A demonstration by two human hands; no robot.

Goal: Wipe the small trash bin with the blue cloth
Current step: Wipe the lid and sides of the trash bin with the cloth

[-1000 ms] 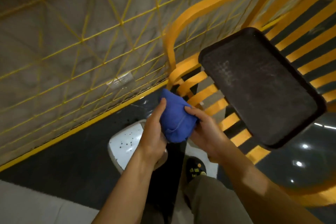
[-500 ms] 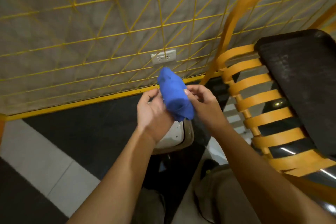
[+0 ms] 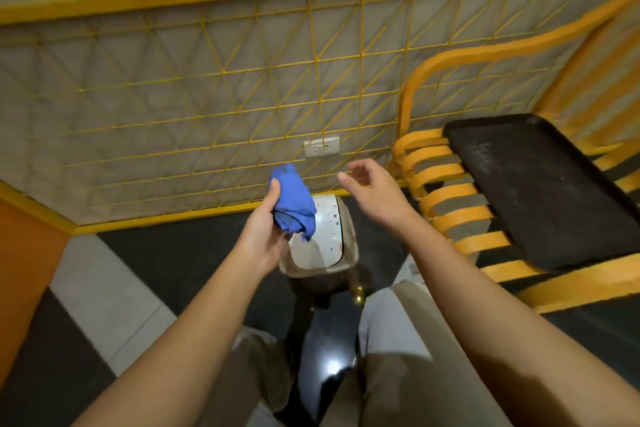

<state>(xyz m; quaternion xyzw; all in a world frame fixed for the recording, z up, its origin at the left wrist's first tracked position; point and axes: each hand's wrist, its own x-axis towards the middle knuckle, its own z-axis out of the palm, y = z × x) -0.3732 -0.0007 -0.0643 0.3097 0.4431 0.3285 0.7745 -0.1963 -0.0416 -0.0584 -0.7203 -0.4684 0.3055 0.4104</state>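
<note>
underfoot — glossy black floor [image 3: 166, 255], yellow-meshed wall [image 3: 194, 87]

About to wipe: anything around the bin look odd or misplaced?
Dark specks dot the lid of the small trash bin; dirt or pattern, I cannot tell. A black tray lies on the yellow bench to its right, an unusual place. Nothing looks spilled or broken.

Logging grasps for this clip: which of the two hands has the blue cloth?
The left hand: it grips the bunched blue cloth over the small trash bin. The right hand is open, empty, apart from the cloth.
</note>
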